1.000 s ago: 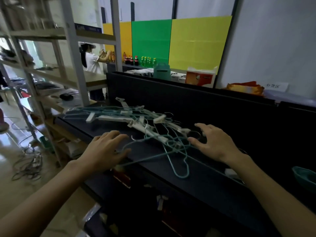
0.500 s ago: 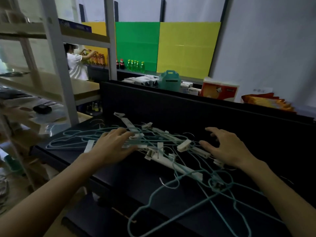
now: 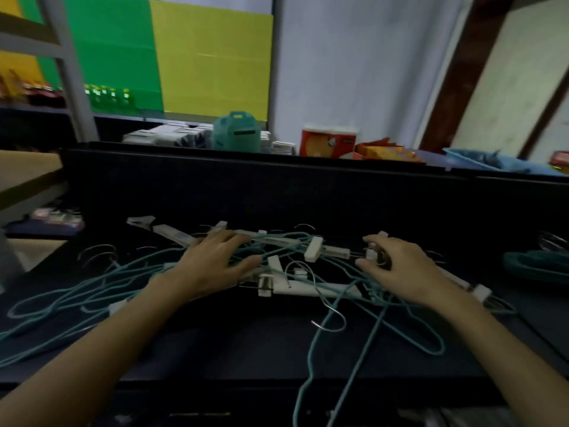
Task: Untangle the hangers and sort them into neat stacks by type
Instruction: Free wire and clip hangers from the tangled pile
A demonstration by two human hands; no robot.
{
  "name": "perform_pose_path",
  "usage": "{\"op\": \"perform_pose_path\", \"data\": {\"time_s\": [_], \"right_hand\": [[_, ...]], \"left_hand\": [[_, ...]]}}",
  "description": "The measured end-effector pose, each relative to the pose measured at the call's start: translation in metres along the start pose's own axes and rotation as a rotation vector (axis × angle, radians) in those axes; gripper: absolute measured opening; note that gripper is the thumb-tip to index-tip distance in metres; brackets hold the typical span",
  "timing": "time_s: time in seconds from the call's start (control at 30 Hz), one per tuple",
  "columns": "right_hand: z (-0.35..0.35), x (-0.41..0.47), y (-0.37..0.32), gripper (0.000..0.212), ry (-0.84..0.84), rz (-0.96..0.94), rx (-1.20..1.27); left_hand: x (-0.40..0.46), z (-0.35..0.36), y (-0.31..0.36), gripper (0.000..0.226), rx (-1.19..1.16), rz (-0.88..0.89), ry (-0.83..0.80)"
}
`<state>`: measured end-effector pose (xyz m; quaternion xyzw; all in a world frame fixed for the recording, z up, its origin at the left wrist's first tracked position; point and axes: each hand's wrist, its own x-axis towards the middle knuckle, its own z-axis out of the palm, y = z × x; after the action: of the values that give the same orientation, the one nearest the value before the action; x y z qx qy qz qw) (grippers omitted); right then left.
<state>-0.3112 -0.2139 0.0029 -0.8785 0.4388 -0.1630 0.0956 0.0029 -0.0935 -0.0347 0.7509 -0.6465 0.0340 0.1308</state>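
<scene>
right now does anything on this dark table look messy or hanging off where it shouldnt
Yes. The teal wire hangers and white clip hangers lie in one knotted heap under both hands, unsorted. One teal hanger droops over the table's near edge, looking likely to slide off.

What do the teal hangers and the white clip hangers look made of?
Teal hangers: thin wire, seemingly with a matte coating; slim, bent loops. White clip hangers: probably plastic, given flat matte bars and blocky clips, with bare shiny metal hooks.
</scene>
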Motion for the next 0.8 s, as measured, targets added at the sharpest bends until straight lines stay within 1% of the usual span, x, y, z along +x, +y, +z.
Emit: {"op": "perform_pose_path", "data": {"time_s": [0.07,0.13,0.23,0.3,0.4,0.5,0.63,0.7,0.8], "right_hand": [[-0.001,-0.015,0.007,0.060,-0.004,0.043,-0.009],[-0.003,-0.026,0.011,0.058,0.010,0.064,-0.002],[-0.008,-0.036,0.015,0.055,0.011,0.101,-0.001],[-0.012,-0.040,0.022,0.055,0.028,0.118,0.005],[-0.016,-0.041,0.034,0.058,0.041,0.144,0.007],[-0.016,-0.034,0.046,0.056,0.038,0.165,0.020],[-0.012,-0.021,0.066,0.051,0.034,0.146,0.009],[-0.010,-0.011,0.069,0.049,0.026,0.116,0.024],[-0.006,0.006,0.063,0.044,0.002,0.061,0.100]], "left_hand": [[0.006,0.003,0.004,0.091,-0.038,0.041,0.008],[0.014,0.006,0.006,0.090,-0.045,0.056,-0.023],[0.024,0.009,0.009,0.090,-0.079,0.018,-0.075],[0.029,0.007,0.012,0.084,-0.087,0.010,-0.075],[0.034,0.003,0.014,0.086,-0.122,0.009,-0.075],[0.037,0.001,0.014,0.080,-0.180,-0.002,-0.098],[0.038,-0.003,0.019,0.072,-0.279,-0.028,-0.100],[0.037,-0.005,0.020,0.076,-0.274,-0.032,-0.101],[0.037,-0.004,0.020,0.091,-0.242,-0.035,-0.110]]}}
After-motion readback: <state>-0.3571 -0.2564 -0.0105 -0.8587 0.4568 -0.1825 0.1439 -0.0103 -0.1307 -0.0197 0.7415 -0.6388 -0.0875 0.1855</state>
